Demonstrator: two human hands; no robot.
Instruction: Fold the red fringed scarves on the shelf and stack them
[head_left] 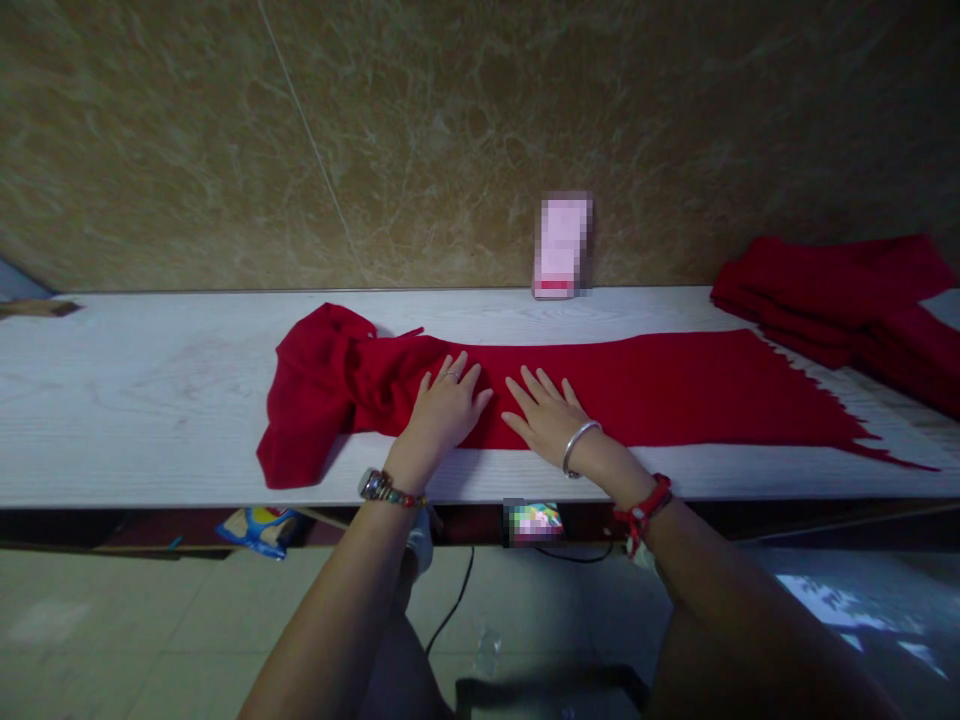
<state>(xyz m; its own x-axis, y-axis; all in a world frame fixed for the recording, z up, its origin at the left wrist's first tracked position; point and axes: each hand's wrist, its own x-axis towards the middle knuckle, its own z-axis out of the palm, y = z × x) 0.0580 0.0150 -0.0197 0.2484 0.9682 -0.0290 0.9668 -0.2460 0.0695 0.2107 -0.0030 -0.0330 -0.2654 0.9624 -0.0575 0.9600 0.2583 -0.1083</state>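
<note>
Left hand (446, 408) and right hand (553, 420) are both resting palm-down, fingers spreading out, gripping nothing. Beneath them, a long, white wood-grain worktop (150, 400) is running along a brown marbled wall (420, 150), where a pink rectangular object (561, 245), its details blurred, is standing. Pale floor tiles (90, 620) are showing below, and a blue-and-yellow packet (262, 530) is sitting just under the near edge. Now the long strip of soft red fabric (675, 390): it's lying lengthwise, directly under both hands, stretching away to either side. Past the right hand it's lying smooth and flat, ending in a jagged, fringed edge; past the left hand it's wrinkling, then bunching into a loose heap. Near the fringe, a folded pile of red cloth (817, 295) is resting.
</note>
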